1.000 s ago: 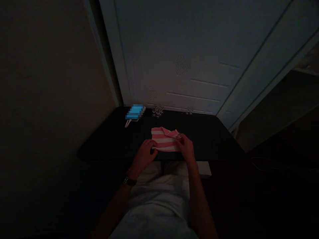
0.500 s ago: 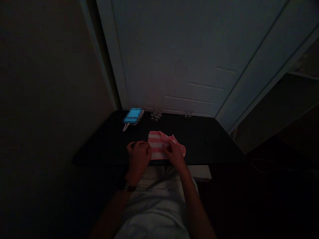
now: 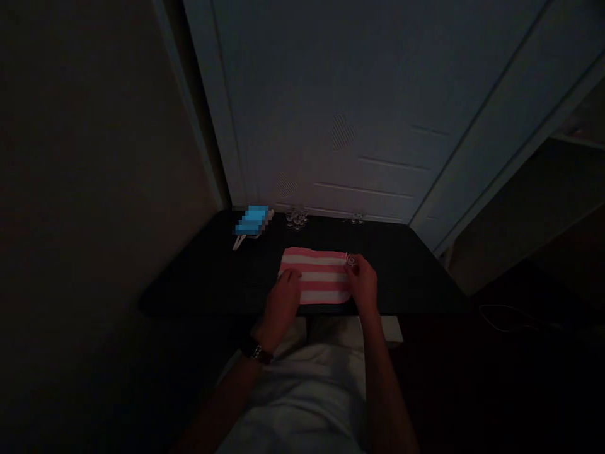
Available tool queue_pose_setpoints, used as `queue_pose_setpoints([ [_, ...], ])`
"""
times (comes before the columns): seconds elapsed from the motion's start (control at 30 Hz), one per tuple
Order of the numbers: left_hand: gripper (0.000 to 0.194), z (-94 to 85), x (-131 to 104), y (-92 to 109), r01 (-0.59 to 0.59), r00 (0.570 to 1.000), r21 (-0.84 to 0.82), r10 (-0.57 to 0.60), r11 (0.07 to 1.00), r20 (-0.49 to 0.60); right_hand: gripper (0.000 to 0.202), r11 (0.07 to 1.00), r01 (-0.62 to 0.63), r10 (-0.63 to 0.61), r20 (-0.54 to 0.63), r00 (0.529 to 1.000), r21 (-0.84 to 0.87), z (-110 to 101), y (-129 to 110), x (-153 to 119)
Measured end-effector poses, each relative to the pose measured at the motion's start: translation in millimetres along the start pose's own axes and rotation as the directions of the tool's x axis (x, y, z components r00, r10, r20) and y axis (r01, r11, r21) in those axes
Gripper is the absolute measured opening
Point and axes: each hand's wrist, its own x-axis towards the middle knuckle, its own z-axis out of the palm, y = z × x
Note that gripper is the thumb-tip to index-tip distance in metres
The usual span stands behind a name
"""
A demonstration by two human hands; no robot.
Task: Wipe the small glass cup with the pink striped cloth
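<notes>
**Two hands on one striped cloth at the tabletop's near edge**

The right hand [image 3: 365,284] is nearly closed, its thumb and fingers gripping one small clear piece [image 3: 351,260] at the far right corner of the cloth [image 3: 321,276]; the left hand [image 3: 283,301] has bent fingers resting on the cloth's left side, and whether they pinch it I cannot tell. The cloth, pink and white, lies spread out near the middle of the tabletop's [image 3: 203,271] near edge.

There are two groups of clear pieces by the far edge: a larger cluster [image 3: 297,218] left of the middle, and a smaller cluster [image 3: 357,218] right of it; both are too dim for their pieces to be counted. One phone [image 3: 253,220], its blue screen pixelated, lies near the far left corner, with a pale strap [image 3: 239,242] just beside it; one dark band [image 3: 256,350] is on the left wrist; one white box [image 3: 392,329] shows below the near edge, right of the middle; two ribbed hearts [image 3: 342,132] mark the pale panel [image 3: 378,82] behind.
</notes>
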Motion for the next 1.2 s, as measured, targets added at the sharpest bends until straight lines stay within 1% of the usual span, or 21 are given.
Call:
queue_pose_setpoints([
  [0.03, 0.029, 1.1, 0.7, -0.2, 0.007, 1.0, 0.008, -0.007, 1.0, 0.006, 0.019, 1.0, 0.0, 0.0, -0.009, 1.0, 0.007, 1.2, -2.4, 0.5],
  [0.1, 0.03, 3.1, 1.8, 0.7, 0.028, 0.999, 0.03, -0.029, 0.999, 0.017, 0.019, 0.998, 0.024, -0.025, 0.013, 1.0, 0.061, 11.0, -15.0, -1.7],
  [0.17, 0.029, 3.6, 2.0, 2.5, 0.046, 0.999, 0.039, -0.047, 0.998, 0.022, 0.017, 0.986, 0.1, -0.118, 0.132, 0.984, 0.134, 26.9, -31.9, -5.9],
  [0.2, 0.028, 3.1, 1.9, 3.3, 0.05, 0.998, 0.035, -0.051, 0.998, 0.023, 0.016, 0.982, 0.122, -0.146, 0.175, 0.974, 0.143, 34.6, -39.0, -7.6],
  [0.27, 0.028, 0.9, 1.2, 4.1, 0.047, 0.999, 0.017, -0.047, 0.999, 0.024, 0.015, 0.981, 0.139, -0.168, 0.249, 0.954, 0.133, 44.6, -45.2, -8.3],
  [0.3, 0.028, -0.2, 0.7, 3.8, 0.043, 0.999, 0.008, -0.043, 0.999, 0.023, 0.015, 0.987, 0.121, -0.146, 0.269, 0.952, 0.109, 45.6, -43.4, -7.0],
  [0.37, 0.03, -1.6, -0.1, 2.2, 0.037, 0.999, -0.008, -0.037, 0.999, 0.012, 0.018, 0.997, 0.069, -0.077, 0.249, 0.966, 0.038, 39.3, -31.7, -1.3],
  [0.47, 0.031, -1.1, -1.1, -0.2, 0.021, 1.0, -0.028, -0.022, 0.999, -0.02, 0.02, 0.998, 0.015, -0.009, 0.108, 0.994, -0.057, 20.4, -11.3, 8.9],
  [0.5, 0.031, -0.8, -1.2, -0.1, 0.02, 0.999, -0.032, -0.021, 0.999, -0.028, 0.018, 0.998, 0.002, 0.004, 0.092, 0.996, -0.07, 15.7, -8.7, 10.4],
  [0.57, 0.031, -0.9, -1.3, 1.6, 0.033, 0.999, -0.03, -0.034, 0.999, -0.03, 0.016, 0.998, 0.015, -0.009, 0.091, 0.996, -0.064, 13.5, -12.5, 7.8],
  [0.63, 0.032, -2.4, -1.2, 4.2, 0.054, 0.998, -0.026, -0.054, 0.998, -0.013, 0.017, 0.998, 0.047, -0.043, 0.115, 0.992, -0.033, 19.9, -25.1, -2.5],
  [0.7, 0.034, -4.9, -0.9, 5.9, 0.073, 0.997, -0.027, -0.073, 0.997, 0.0, 0.014, 0.996, 0.084, -0.077, 0.173, 0.982, -0.035, 28.1, -37.6, -15.7],
  [0.77, 0.037, -7.7, -0.1, 6.0, 0.084, 0.996, -0.044, -0.085, 0.995, -0.006, 0.015, 0.994, 0.092, -0.078, 0.189, 0.979, -0.063, 30.0, -41.8, -24.6],
  [0.83, 0.04, -10.0, 1.0, 4.9, 0.095, 0.995, -0.076, -0.097, 0.992, -0.02, 0.016, 0.99, 0.053, -0.035, 0.136, 0.99, -0.13, 22.4, -35.3, -24.8],
  [0.93, 0.041, -11.3, 2.4, 3.8, 0.105, 0.994, -0.113, -0.108, 0.988, -0.022, 0.017, 0.972, -0.097, 0.11, 0.047, 0.993, -0.214, 4.2, -18.9, -15.6],
  [1.0, 0.04, -10.8, 3.0, 4.6, 0.104, 0.994, -0.1, -0.107, 0.99, -0.03, 0.016, 0.968, -0.121, 0.124, 0.0, 0.992, -0.222, -1.1, -16.5, -13.1],
  [1.07, 0.042, -10.3, 3.2, 6.1, 0.107, 0.993, -0.078, -0.111, 0.991, -0.04, 0.016, 0.977, -0.086, 0.091, 0.015, 0.996, -0.194, 2.9, -24.3, -18.2],
  [1.17, 0.049, -11.6, 3.9, 7.3, 0.152, 0.988, -0.072, -0.154, 0.986, -0.023, 0.014, 0.994, 0.024, -0.008, 0.148, 0.989, -0.108, 14.7, -41.3, -32.7],
  [1.2, 0.052, -12.4, 4.2, 7.0, 0.166, 0.986, -0.079, -0.167, 0.983, -0.012, 0.014, 0.995, 0.04, -0.025, 0.171, 0.985, -0.09, 16.1, -43.6, -36.2],
])
